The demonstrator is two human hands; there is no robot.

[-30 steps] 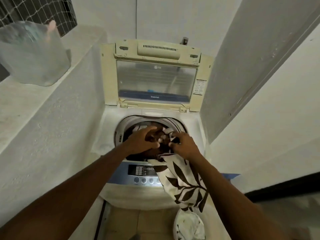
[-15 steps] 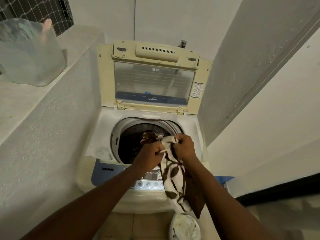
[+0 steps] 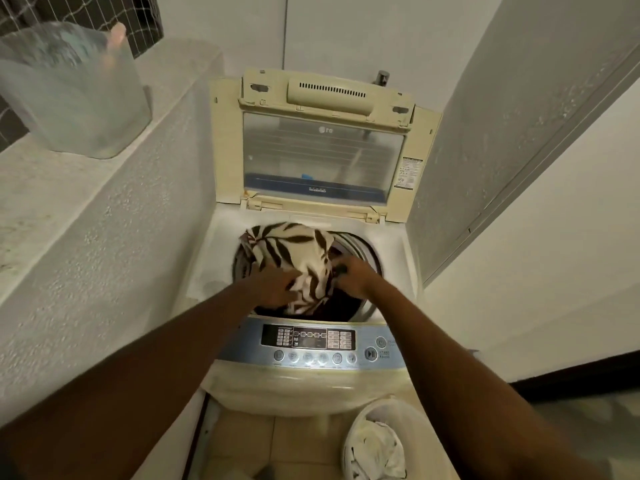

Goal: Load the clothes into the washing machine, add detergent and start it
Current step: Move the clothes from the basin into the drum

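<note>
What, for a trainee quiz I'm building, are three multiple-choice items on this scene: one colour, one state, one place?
1. The panel is mostly: A red, B blue, C green.
2. The lid is: A shut, B raised, C missing.
3. The cloth lies: A on the lid, B over the drum, C on the panel.
Key:
1. B, a blue band surrounds the buttons.
2. B, the lid stands upright behind the drum.
3. B, the cloth drapes across the drum's mouth.
</note>
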